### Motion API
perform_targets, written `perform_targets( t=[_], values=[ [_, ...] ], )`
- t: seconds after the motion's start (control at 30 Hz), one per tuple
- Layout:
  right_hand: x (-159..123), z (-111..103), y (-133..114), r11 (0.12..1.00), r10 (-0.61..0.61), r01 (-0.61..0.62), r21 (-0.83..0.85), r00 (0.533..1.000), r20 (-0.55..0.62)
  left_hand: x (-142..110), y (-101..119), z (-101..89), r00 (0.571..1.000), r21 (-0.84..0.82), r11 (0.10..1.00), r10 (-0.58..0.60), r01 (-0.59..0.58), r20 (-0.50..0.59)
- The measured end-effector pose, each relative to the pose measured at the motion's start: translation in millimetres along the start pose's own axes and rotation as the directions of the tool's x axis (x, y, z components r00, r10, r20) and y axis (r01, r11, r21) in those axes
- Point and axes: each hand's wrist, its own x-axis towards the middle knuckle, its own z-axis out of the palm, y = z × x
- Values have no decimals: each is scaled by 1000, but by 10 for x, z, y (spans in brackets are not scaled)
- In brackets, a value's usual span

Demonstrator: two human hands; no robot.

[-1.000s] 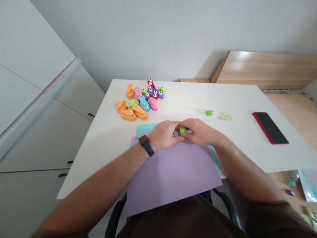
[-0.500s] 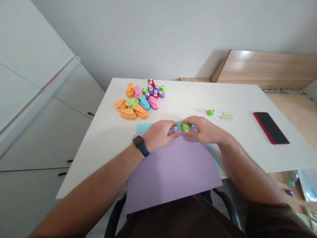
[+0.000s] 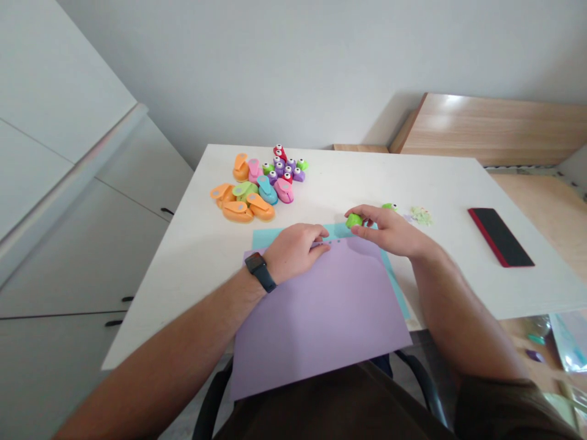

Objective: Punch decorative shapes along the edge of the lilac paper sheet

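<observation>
My right hand (image 3: 387,229) is closed on a small green craft punch (image 3: 353,220), held between fingertips and thumb just above the far edge of the paper. My left hand (image 3: 296,249), with a dark watch on its wrist, pinches the far edge of a large purple paper sheet (image 3: 323,324). Close to its fingertips, a few small punched holes show along that edge. Under the purple sheet lies a light blue sheet (image 3: 268,238), visible along the far and right sides. A second green punch (image 3: 390,207) sits behind my right hand, partly hidden by it.
Back left on the white table (image 3: 174,275) stand larger lever punches (image 3: 238,211) in orange, green, blue and pink, beside several small eyed punches (image 3: 288,168). Paper bits (image 3: 420,215) lie in a pile at right, left of a black and red flat object (image 3: 499,237).
My right hand has lifted the green punch off the purple sheet's edge and moved it away and to the right. My left hand shifted slightly left, keeping hold of the edge.
</observation>
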Motion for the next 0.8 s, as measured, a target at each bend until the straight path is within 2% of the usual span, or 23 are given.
perform_targets(
  t=[0.1, 0.2, 0.27, 0.6, 0.7, 0.8],
  values=[
    [3, -17, -5, 984, 61, -60, 165, 998, -4, -11, 9, -2, 1000, 5, 1000, 8, -8, 2],
    [6, -25, -10, 928, 96, -97, 360, 995, 22, -19, 20, -5, 1000, 12, 1000, 19, -19, 10],
    [8, -30, -5, 900, 102, -99, 423, 995, 16, -21, 28, -6, 1000, 17, 1000, 26, -26, 11],
    [28, -71, 37, 856, 233, -187, 482, 972, -36, -21, 47, -6, 999, 41, 998, 46, -47, 27],
    [2, -159, 70, 864, 275, -194, 464, 954, -114, -23, 45, -6, 999, 42, 998, 42, -43, 27],
    [-40, -303, 146, 875, 346, -221, 430, 907, -238, -25, 45, -9, 999, 40, 998, 41, -42, 26]
  ],
)
